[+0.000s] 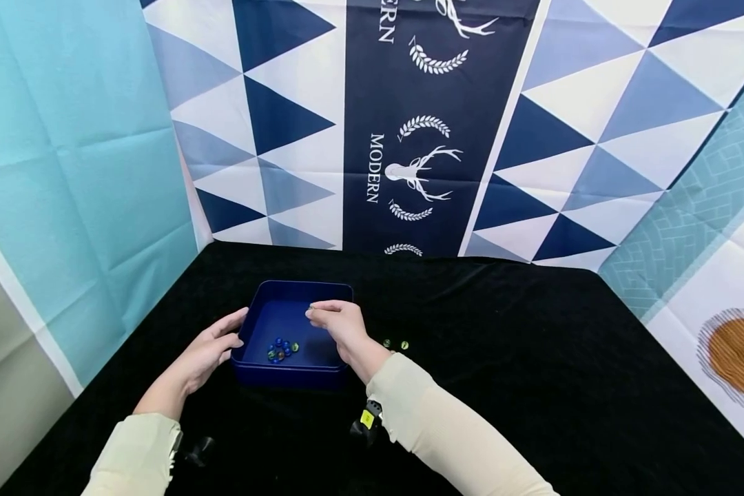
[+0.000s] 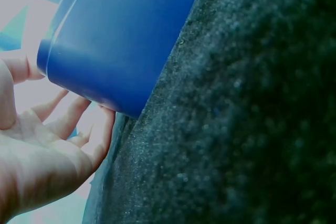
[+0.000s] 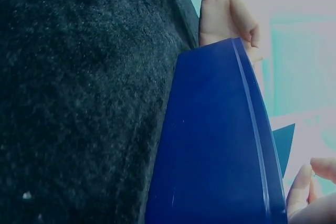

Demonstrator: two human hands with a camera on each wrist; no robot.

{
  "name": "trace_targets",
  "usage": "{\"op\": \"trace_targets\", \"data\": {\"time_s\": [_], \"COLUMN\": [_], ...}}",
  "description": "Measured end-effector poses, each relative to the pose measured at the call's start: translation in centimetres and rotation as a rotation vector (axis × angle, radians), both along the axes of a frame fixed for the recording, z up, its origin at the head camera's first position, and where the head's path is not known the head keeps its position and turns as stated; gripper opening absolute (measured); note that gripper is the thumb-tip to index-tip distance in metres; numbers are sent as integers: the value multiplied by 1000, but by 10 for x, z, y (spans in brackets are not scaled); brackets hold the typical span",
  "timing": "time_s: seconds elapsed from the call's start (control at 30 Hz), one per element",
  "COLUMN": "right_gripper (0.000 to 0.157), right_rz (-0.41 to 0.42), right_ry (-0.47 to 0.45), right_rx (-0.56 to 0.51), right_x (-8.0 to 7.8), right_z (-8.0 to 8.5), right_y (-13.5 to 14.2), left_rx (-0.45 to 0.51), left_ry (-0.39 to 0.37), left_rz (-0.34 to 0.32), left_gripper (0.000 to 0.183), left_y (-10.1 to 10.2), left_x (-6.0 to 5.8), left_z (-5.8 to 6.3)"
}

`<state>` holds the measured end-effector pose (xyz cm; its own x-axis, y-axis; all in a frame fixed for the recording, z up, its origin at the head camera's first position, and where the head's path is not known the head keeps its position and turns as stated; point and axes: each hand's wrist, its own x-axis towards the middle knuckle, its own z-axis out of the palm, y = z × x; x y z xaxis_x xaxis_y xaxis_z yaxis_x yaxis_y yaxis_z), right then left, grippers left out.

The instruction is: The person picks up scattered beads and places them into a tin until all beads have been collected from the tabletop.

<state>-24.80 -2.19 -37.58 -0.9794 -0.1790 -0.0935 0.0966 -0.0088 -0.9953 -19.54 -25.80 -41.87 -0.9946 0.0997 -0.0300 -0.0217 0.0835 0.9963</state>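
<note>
A dark blue rectangular box (image 1: 288, 377) stands on the black cloth, with several blue, green and amber marbles (image 1: 280, 350) grouped near its front left inside. At the box's left front corner is my left hand (image 1: 207, 351). Its fingers (image 2: 68, 119) rest against the outer wall, relaxed and spread, with one digit up at the rim. Over the box's right part, my right hand (image 1: 342, 327) pinches a small marble (image 1: 311, 309) between thumb and fingertips, mostly covered by them. The right wrist view shows those fingertips (image 3: 302, 182) meeting beyond the blue wall.
Two greenish marbles (image 1: 404, 345) lie on the black cloth (image 1: 502, 358) to the right of the box, close to my right wrist. Patterned fabric (image 1: 409, 138) hangs behind the table, and a turquoise curtain (image 1: 80, 172) hangs at the left.
</note>
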Motion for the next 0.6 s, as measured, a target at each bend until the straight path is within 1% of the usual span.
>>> {"op": "trace_targets", "data": {"time_s": [0.2,0.37,0.47,0.6], "right_gripper": [20,22,23,20], "right_rz": [4,4,14,23], "right_ry": [-12,-17,-12,9], "right_rx": [1,17,19,5], "right_x": [1,2,4,8], "right_z": [1,-2,-3,-2], "right_y": [-4,-2,2,6], "left_rx": [9,16,19,13], "left_ry": [0,4,13,12], "left_rz": [-2,4,8,11], "left_gripper": [65,65,65,65], "left_y": [1,2,2,2], "left_x": [0,-1,-2,-1], "left_z": [0,-1,-3,-2]}}
